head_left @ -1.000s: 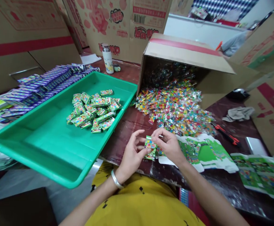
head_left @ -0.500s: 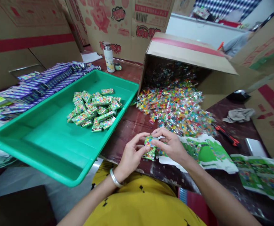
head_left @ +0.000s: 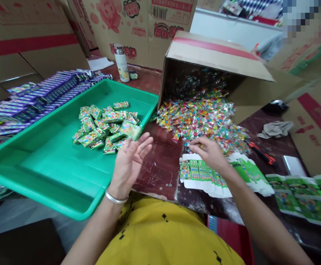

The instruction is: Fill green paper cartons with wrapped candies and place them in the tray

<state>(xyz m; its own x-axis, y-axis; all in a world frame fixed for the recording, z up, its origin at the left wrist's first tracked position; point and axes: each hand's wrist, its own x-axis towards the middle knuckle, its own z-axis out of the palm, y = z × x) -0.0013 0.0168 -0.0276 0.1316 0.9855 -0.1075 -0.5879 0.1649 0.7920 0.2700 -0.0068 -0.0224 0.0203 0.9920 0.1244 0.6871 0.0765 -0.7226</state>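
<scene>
My left hand (head_left: 131,160) is spread, palm up, at the right edge of the green tray (head_left: 52,162). Just beyond its fingertips a small green packet (head_left: 130,130) shows blurred in the air over the tray. A heap of similar packets (head_left: 91,137) lies in the tray. My right hand (head_left: 207,151) is at the near edge of the pile of clear candy bags (head_left: 201,117), with thumb and fingertips together; what they pinch, if anything, is too small to tell. Below it lies a row of flat green cartons (head_left: 201,173).
An open cardboard box (head_left: 215,49) lies on its side behind the candy bags. Purple packets (head_left: 47,94) are stacked left of the tray. A bottle (head_left: 122,64), a red cutter (head_left: 262,154) and a cloth (head_left: 275,129) are on the table.
My left hand has moved left to the tray and opened. The small packet has left my hands and is over the tray. My right hand has moved up and right to the candy bags.
</scene>
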